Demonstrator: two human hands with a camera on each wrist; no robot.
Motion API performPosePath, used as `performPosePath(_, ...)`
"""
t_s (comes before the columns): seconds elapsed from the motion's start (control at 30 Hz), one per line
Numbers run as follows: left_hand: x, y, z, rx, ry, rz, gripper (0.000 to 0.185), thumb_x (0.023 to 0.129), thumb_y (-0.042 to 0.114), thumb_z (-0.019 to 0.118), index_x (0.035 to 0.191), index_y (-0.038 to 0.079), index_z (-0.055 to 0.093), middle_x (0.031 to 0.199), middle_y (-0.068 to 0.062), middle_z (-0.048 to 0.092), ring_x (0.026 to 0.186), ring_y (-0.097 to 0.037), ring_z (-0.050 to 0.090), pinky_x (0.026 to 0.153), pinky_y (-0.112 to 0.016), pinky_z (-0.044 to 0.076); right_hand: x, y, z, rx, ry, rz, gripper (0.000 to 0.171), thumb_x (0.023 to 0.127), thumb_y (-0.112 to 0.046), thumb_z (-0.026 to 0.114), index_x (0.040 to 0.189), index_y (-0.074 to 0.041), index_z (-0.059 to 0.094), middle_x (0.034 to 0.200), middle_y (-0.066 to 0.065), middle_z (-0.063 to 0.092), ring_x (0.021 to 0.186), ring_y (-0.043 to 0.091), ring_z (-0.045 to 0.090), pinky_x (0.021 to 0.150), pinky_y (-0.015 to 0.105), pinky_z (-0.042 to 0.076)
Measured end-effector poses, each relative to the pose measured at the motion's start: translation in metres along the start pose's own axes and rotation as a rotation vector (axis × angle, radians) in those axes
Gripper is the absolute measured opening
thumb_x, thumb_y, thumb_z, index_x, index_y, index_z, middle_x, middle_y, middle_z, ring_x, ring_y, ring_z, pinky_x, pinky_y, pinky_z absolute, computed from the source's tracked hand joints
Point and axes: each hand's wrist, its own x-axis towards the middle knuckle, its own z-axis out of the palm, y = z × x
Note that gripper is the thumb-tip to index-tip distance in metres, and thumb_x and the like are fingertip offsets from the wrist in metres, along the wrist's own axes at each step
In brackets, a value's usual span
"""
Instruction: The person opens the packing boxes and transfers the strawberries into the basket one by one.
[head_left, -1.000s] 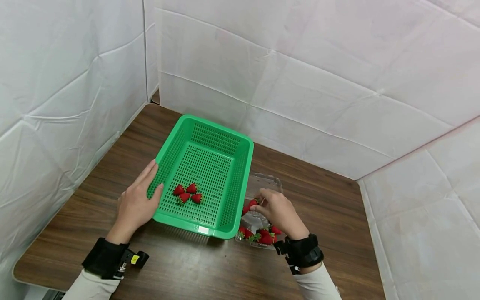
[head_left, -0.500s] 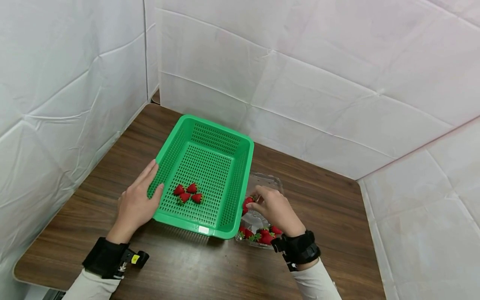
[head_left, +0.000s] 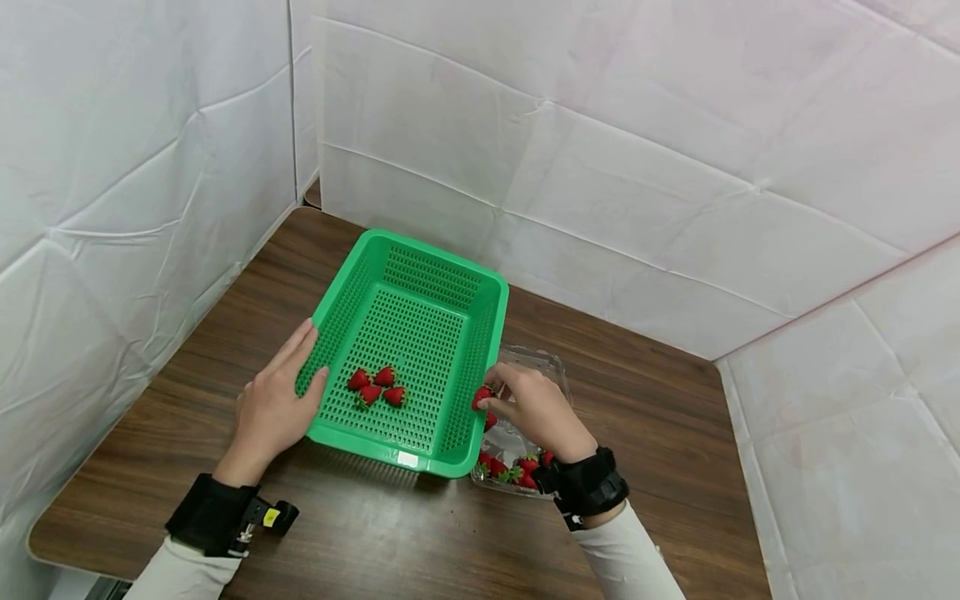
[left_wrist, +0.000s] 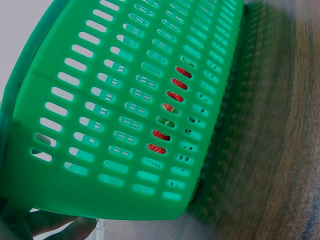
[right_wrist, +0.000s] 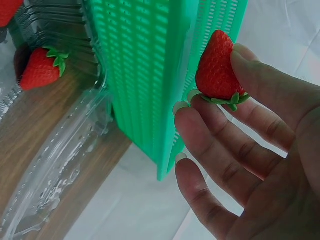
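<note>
berry: the strawberry point(right_wrist: 216, 67) is pinched in the right hand point(head_left: 534, 410), right at the basket's right rim, just over the edge

berry direction: in the right wrist view the tip points up and the green cap sits down against the fingers point(right_wrist: 210, 131), so the long axis runs roughly upright in that frame

right grip: thumb on one side, fingertips under the cap, a light pinch, probably so the soft fruit doesn't get squashed

left hand: the left hand point(head_left: 273, 406) lies flat with straight fingers against the left wall of the basket point(head_left: 352, 250), holding nothing; looks to me like it's just bracing it so it can't slide

in the basket: four berries point(head_left: 375, 387) huddled near the front left of the floor; they show as red through the slots in the left wrist view too

tub: clear plastic tub point(head_left: 551, 364) touching or just beside the basket's right side, with a few more berries point(head_left: 517, 472) at its near end, partly hidden by the wrist

table: dark wood table point(head_left: 375, 533), white padded walls around
</note>
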Motion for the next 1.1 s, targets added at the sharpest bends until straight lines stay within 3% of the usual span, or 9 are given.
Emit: performPosePath(1.1,0.000,0.001,-0.001,0.004,-0.006,-0.005,0.057,0.098,0.024,0.055,0.151,0.016,0.037,0.157,-0.002,0.035,0.040,-0.008,0.017,0.042,-0.023,0.017,0.019,-0.010,0.003,-0.065,-0.024,-0.059,0.023,0.088,-0.024,0.070,0.107,-0.013,0.063,0.096,0.000,0.066,0.085,0.011,0.063,0.072,0.026,0.049)
